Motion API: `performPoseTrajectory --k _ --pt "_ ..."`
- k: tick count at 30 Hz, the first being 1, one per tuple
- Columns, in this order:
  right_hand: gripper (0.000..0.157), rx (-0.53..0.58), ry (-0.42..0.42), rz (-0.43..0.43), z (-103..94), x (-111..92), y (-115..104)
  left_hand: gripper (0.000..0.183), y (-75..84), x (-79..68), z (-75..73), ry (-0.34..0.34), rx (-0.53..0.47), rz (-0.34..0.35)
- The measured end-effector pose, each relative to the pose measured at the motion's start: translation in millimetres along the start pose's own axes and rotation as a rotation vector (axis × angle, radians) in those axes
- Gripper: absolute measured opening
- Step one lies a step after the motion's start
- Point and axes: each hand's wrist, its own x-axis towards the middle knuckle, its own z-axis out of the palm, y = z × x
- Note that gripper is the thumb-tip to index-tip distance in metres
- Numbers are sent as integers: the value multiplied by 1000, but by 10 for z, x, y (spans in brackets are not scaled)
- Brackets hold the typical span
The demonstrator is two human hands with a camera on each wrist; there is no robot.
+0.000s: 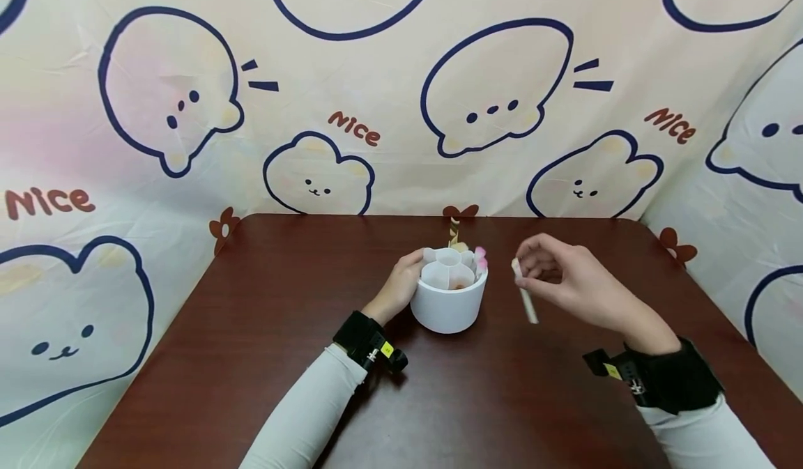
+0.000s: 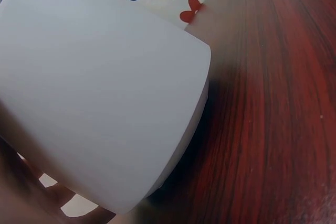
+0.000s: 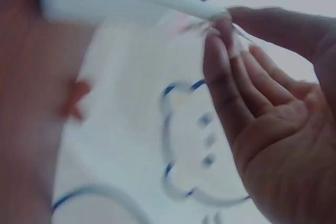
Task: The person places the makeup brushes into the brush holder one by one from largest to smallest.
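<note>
A round white desk organizer [image 1: 448,312] with several compartments stands upright on the table. My left hand [image 1: 396,289] holds it by its left side, and the left wrist view shows curved fingers [image 2: 58,195] along its wall. To the right of the organizer, my right hand [image 1: 577,284] pinches a slim white pen-like stick [image 1: 528,305] near its upper end between thumb and fingertips. The stick hangs tilted, its lower end pointing down and apart from the organizer. Something small and pink [image 1: 481,256] pokes up at the organizer's right rim.
A brown wooden table [image 1: 282,281] spans the space below. Behind it hangs a pale cloth [image 1: 401,106] printed with blue-outlined cartoon animals. At the organizer's back edge, a thin yellowish patterned item [image 1: 454,232] sticks up; its lower part is hidden.
</note>
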Motion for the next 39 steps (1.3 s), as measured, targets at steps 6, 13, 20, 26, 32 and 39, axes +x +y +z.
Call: performPoseTrajectory --k 6,13,20,26,32,39 --pt "23 138 146 -105 119 288 -474 38 -28 -2 -7 10 3 11" --pt "16 86 249 -189 383 598 -486 37 -42 29 3 6 11 40" --pt "18 64 306 -194 537 610 -393 38 -67 28 25 -1 24 34" --pt "20 77 352 -253 504 629 -455 37 -26 28 -8 9 19 38" --pt "21 103 333 -248 501 625 -469 37 -32 41 -13 6 18 27" --pt "18 113 293 -215 532 631 -456 37 -19 34 4 16 19 29"
